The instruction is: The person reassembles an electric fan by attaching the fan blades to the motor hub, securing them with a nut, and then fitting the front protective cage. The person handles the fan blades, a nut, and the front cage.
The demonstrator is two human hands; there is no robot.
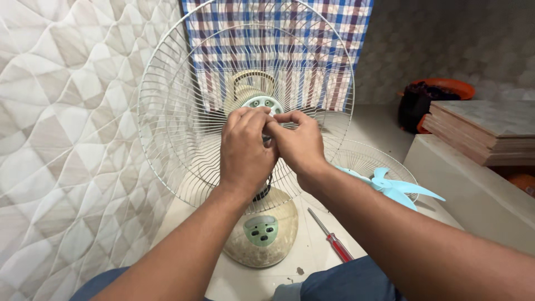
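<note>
Left hand [243, 146] and right hand [298, 142] both pinched on my one fan's hub [262, 102], inside one grille [178, 111], one blue blade [398, 188], one screwdriver [333, 239] on floor.

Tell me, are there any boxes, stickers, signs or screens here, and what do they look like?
No boxes, signs or screens show.
Control panel: the nearest thing to a label, a rounded pale green patch with dark buttons on the cream fan base, below both hands.
Left hand and right hand: pinching at the green hub in the middle of the white wire guard.
</note>
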